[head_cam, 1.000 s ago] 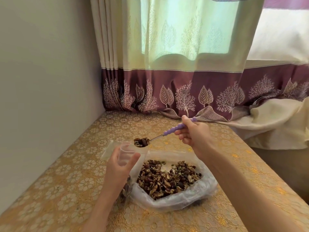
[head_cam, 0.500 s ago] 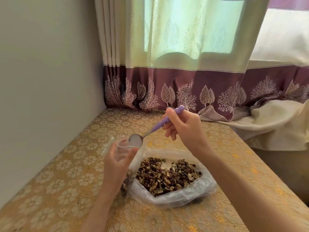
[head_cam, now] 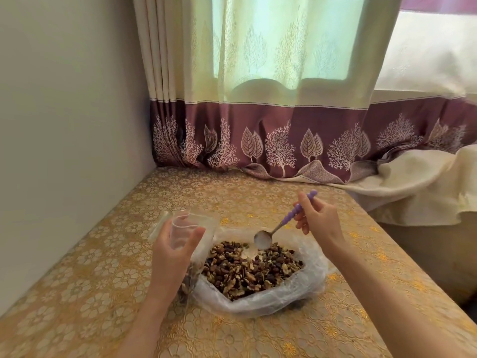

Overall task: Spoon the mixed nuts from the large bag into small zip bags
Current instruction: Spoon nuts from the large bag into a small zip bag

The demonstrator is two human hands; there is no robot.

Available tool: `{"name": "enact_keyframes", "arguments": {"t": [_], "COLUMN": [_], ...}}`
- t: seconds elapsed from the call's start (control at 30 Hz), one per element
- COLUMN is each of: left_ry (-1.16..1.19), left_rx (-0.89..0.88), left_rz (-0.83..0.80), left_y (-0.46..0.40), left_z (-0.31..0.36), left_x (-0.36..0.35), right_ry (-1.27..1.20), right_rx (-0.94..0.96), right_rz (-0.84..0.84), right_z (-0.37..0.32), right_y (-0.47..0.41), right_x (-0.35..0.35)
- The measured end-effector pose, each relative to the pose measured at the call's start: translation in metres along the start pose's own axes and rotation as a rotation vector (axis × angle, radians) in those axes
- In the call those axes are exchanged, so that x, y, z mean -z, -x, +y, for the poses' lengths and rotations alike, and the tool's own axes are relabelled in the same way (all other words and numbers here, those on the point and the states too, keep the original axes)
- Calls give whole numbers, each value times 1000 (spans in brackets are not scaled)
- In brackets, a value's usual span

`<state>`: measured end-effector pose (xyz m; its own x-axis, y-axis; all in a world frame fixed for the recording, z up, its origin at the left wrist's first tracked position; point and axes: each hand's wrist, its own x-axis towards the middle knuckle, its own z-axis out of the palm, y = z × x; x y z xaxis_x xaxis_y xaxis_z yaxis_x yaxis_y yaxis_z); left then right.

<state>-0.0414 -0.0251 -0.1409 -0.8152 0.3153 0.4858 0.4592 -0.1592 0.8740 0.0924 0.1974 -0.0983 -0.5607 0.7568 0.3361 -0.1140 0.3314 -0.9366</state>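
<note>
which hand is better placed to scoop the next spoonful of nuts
Right. The right hand already grips the spoon, whose empty bowl hangs just above the nuts in the large bag. The left hand is busy holding the small zip bag open.

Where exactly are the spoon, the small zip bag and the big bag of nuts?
spoon (head_cam: 262, 240): head view, on its empty bowl.
small zip bag (head_cam: 180, 228): head view, on the clear front near its open mouth.
big bag of nuts (head_cam: 296, 293): head view, on its plastic wall.
</note>
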Motion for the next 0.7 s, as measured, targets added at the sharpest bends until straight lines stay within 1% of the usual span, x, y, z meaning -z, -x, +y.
{"name": "enact_keyframes", "arguments": {"t": [0.13, 0.37, 0.6, 0.7], "left_ry": [-10, -33, -63, -55], "left_rx": [-1, -13, -11, -18], "left_rz": [0, -3, -16, -25], "left_y": [-1, -2, -1, 0], "left_z": [-1, -1, -1, 1], "left_x": [0, 1, 1, 1], "right_ry": [45, 79, 36, 46], "right_rx": [-42, -185, -309, -367], "right_rz": [-1, -159, -233, -226], "right_z": [16, 28, 29, 31], "right_y": [-4, -9, -7, -6], "right_x": [6, 8, 1, -5]}}
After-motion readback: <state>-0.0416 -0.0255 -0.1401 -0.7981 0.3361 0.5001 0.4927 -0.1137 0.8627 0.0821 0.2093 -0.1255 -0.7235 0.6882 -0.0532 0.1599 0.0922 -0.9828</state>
